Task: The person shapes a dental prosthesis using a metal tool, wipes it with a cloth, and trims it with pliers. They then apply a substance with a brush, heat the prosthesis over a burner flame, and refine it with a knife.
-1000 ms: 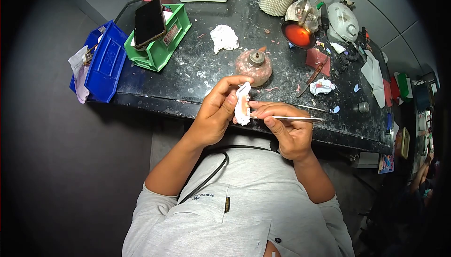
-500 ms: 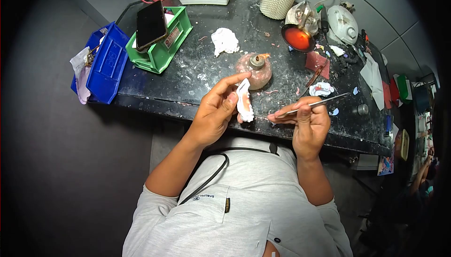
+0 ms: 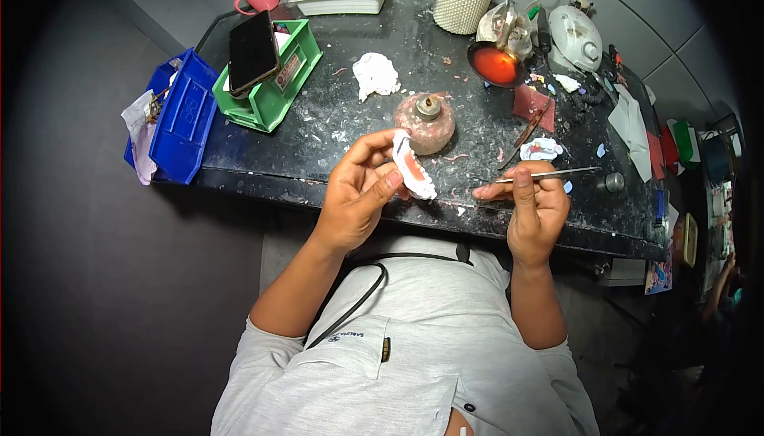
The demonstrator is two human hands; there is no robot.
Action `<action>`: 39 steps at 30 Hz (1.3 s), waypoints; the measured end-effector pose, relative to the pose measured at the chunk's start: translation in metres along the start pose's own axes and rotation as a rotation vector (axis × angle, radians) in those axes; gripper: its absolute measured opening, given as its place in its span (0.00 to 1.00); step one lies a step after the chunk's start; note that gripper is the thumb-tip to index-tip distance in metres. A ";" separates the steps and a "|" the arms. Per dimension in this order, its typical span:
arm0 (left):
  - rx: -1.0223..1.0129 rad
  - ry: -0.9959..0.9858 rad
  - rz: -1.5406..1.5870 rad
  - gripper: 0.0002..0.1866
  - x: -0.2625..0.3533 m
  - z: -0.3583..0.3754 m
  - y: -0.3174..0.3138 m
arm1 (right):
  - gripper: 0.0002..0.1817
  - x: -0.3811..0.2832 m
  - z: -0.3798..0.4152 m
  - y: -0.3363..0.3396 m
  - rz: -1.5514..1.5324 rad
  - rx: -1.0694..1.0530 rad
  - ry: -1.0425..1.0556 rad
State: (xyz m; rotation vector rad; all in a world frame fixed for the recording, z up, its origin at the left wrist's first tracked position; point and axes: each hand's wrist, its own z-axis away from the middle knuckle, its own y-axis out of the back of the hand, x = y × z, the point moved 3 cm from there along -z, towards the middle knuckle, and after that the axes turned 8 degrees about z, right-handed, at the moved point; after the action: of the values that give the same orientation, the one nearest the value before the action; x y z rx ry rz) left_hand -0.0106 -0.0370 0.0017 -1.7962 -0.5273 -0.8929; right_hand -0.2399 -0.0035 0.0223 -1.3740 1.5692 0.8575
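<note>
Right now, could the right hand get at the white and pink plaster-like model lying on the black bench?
Probably yes: the model lies just beyond the right hand, and only the thin metal tool it holds might hinder grasping.

Speckled black bench (image 3: 326, 149) with 1 round burner (image 3: 426, 132), 1 green bin (image 3: 273, 107), 1 white tray (image 3: 338, 7)

A: Item one, your cast (image 3: 412, 167)?
B: Matt, chalky like plaster, rough at the edges; its pink inset smooth, wax-like.
A: Item two, your tool (image 3: 569, 172)?
B: Slim metal, smooth, dull shine.
A: Your shirt (image 3: 446, 340)?
B: Soft cloth, matt, lightly creased.
A: Your bench (image 3: 366, 38)?
B: Smooth top, partly glossy, chalk-like scuffs.
A: Remaining stock before you?
B: Bottle (image 3: 422, 129), glass-like, metal cap (image 3: 428, 107); phone (image 3: 253, 52), glossy screen; green bin (image 3: 263, 109) and blue bin (image 3: 181, 121), smooth plastic; basket (image 3: 463, 10), plastic-looking, woven texture.
</note>
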 end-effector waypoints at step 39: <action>-0.047 -0.288 -0.394 0.12 0.057 -0.088 0.006 | 0.09 0.000 0.007 0.008 -0.067 -0.084 -0.074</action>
State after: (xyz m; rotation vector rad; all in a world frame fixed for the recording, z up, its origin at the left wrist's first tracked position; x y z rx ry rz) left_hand 0.0009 -0.1231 0.0608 -1.9098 -1.0804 -0.9163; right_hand -0.2471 0.0040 0.0197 -1.4299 1.4375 0.9317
